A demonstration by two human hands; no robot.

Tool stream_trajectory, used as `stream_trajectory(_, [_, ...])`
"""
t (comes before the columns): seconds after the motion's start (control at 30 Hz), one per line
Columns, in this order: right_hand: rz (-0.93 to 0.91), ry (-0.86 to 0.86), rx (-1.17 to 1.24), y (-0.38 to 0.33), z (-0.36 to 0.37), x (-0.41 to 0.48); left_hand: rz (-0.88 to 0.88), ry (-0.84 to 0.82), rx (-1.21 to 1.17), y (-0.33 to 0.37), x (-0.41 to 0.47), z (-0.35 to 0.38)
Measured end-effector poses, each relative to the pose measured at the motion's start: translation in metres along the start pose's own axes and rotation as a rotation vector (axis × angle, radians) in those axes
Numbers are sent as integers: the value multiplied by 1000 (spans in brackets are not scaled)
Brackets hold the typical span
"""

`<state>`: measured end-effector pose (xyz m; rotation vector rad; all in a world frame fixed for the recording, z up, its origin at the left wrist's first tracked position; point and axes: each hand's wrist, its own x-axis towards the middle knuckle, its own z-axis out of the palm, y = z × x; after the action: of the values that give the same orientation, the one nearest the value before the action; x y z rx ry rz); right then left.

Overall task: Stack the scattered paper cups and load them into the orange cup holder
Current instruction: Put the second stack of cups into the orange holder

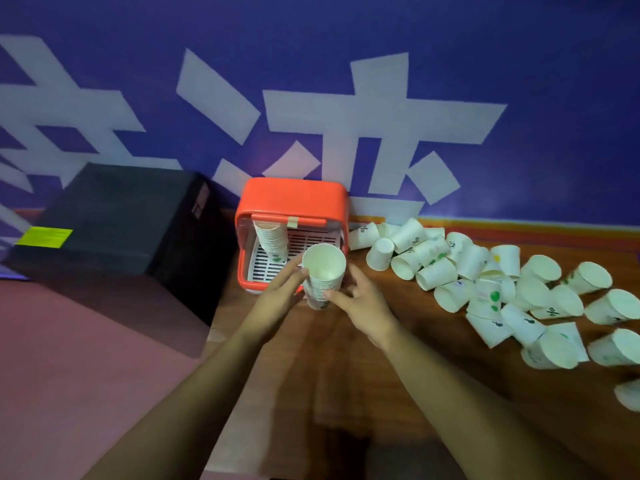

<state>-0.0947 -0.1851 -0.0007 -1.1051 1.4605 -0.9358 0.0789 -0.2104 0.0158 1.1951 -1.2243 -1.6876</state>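
An upright stack of white paper cups [323, 271] stands just in front of the orange cup holder [294, 199], mouth up. My left hand [282, 289] touches its left side and my right hand [360, 299] wraps its right side, so both hold the stack. Inside the holder another stack of cups [270, 239] leans at the left on a white slotted tray [311, 242]. Several loose cups [485, 282], some with coloured marks, lie scattered to the right.
A black box [114, 220] with a yellow label sits left of the holder. The wooden tabletop [398, 358] ends at a blue wall with white characters [346, 98]. A pink surface [86, 358] lies at the lower left.
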Motion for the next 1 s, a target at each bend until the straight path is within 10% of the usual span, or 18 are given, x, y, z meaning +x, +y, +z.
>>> stream_trajectory(1.0, [142,175,115,59,51,155,-180,13,-3,-78,145,-49])
